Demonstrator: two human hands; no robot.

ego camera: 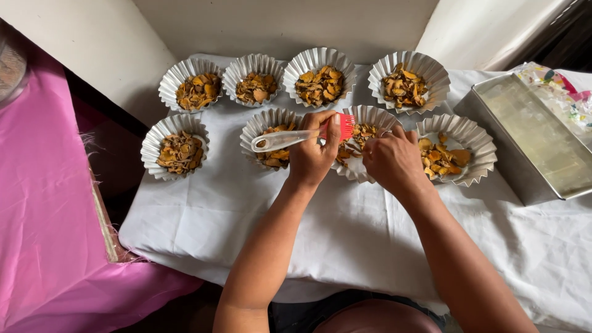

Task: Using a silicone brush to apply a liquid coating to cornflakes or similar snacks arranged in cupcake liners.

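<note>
The left hand is closed around a pastry brush, gripping it near the head so that the clear handle sticks out to the left over a neighbouring cup and the red bristles point toward the cup being worked on. Held that short, the brush looks easy to steer in a small space. The right hand rests on the near rim of the same fluted foil cup, fingers curled down against it, most likely to keep the light cup from sliding; whether it pinches the rim or only presses on it cannot be told, since the fingertips are hidden.

That cup sits in the middle of the front row, between a cup on its left and another on its right. Eight cups in all stand in two rows on a surface covered with a white cloth, each holding a heap of dried orange-brown slices. The rows are close together, within easy reach of both hands.

To the right, touching nothing, lies a rectangular metal tray with a crumpled patterned wrapper at its far corner. A pink cloth hangs down on the left side, beside the surface
</note>
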